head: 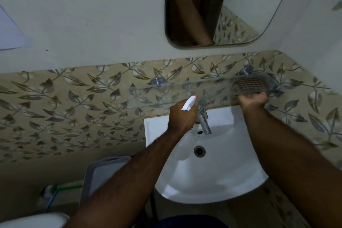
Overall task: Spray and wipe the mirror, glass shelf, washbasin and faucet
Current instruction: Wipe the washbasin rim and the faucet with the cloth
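Two bare forearms reach up from the bottom edge over the white ceramic washbasin [212, 177], whose round metal drain sits near the middle of the bowl. At the basin's back edge stands the chrome faucet [204, 120], its spout angled down toward the bowl. Just left of the faucet, the left hand [182, 116] is closed around a white spray bottle with an orange nozzle tip [189, 103]; only the trigger head shows above the fist, pointing up toward the clear glass shelf [185, 94]. That shelf hangs on metal wall brackets against the leaf-patterned tile band, directly above the basin's back edge. At the shelf's right end the right hand [253, 100] grips the front edge, fingers curled over a brownish ribbed cloth [250, 84] pressed on the glass. Above, the rounded frameless mirror [240, 5] hangs on the pale wall. A grey plastic basket [103, 174] stands low beside the basin's left edge.
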